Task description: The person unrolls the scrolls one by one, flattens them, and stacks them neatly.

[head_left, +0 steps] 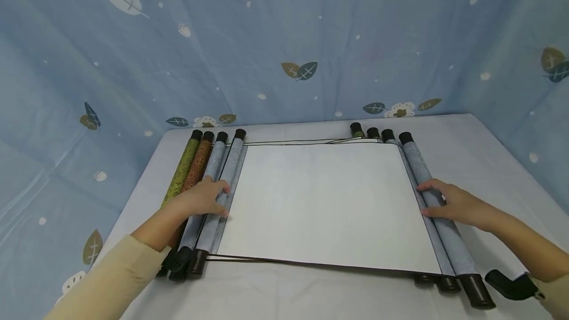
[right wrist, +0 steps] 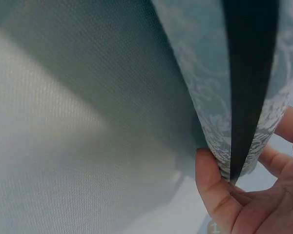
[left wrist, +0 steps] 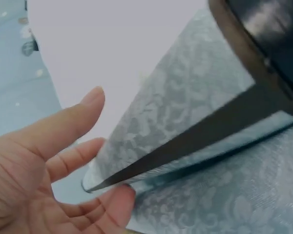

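Observation:
A blue-grey brocade scroll lies partly unrolled, its blank white sheet (head_left: 329,201) spread between a left roll (head_left: 232,164) and a right roll (head_left: 420,159), both with black end caps. My left hand (head_left: 205,196) reaches over the left roll and holds it near its middle, fingertips at the sheet's edge. In the left wrist view its thumb (left wrist: 83,114) is lifted off the brocade while other fingers lie around the roll. At the other end, my right hand (head_left: 453,205) grips the right roll from the outer side, its fingers curled round the brocade in the right wrist view.
Beside the left roll lie another blue-grey roll (head_left: 216,154), a red-brown roll (head_left: 197,164) and a yellow-green roll (head_left: 182,167). More capped ends (head_left: 356,130) show beneath the sheet at right. A white cloth (head_left: 275,295) covers the table; a blue leaf-print curtain (head_left: 266,38) hangs behind.

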{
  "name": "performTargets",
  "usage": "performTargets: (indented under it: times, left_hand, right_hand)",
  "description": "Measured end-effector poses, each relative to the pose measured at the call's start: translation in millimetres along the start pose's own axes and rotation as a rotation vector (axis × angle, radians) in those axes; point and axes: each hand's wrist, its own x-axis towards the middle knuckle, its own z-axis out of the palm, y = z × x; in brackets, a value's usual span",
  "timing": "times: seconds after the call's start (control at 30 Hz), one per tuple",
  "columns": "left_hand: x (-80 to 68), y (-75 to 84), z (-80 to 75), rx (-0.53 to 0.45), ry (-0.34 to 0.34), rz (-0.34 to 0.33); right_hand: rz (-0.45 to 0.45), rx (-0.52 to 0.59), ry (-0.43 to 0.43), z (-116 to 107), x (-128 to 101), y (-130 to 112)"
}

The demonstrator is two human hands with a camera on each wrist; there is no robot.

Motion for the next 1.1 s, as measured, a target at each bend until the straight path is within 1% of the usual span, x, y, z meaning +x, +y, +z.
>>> performTargets:
  times: [0.1,0.17,0.33,0.4,0.47,0.6,0.7,0.83,0.93,1.0,1.1]
  left_hand:
    - [1.3,1.4,1.3,-0.005,0.002,-0.011]
    - [4.0,1.2,5.2,0.009,0.027,-0.022]
    - [13.2,1.9,14.2,0.091,0.116,-0.038]
    - [15.2,4.1,14.8,0.109,0.135,-0.045]
    - [16.0,6.1,14.4,0.123,0.138,-0.058]
    - [11.3,8.4,15.3,0.195,0.132,-0.095]
    - [5.0,8.4,19.1,0.245,0.152,-0.115]
    - [-0.4,7.1,23.6,0.264,0.188,-0.145]
    - [-1.4,7.3,23.6,0.271,0.195,-0.158]
    - [-0.8,8.4,22.2,0.272,0.198,-0.152]
    - [2.7,8.1,19.9,0.247,0.196,-0.137]
  right_hand:
    - [0.017,0.0,-0.007,-1.6,-0.8,1.4]
    - [0.041,-0.003,-0.014,-2.5,-2.0,2.6]
    - [0.088,-0.02,-0.005,-4.2,-4.9,6.0]
    - [0.095,-0.019,0.0,-5.1,-4.3,7.3]
    - [0.091,-0.009,0.004,-5.5,-2.9,8.4]
    - [0.075,0.019,0.018,-3.6,1.5,10.0]
    - [0.066,0.028,0.023,-1.8,5.7,9.6]
    - [0.064,0.029,0.035,-2.5,12.4,8.1]
    - [0.07,0.037,0.044,-4.3,17.5,9.5]
    - [0.079,0.045,0.043,-5.1,19.5,11.6]
    - [0.086,0.049,0.039,-6.0,20.9,14.8]
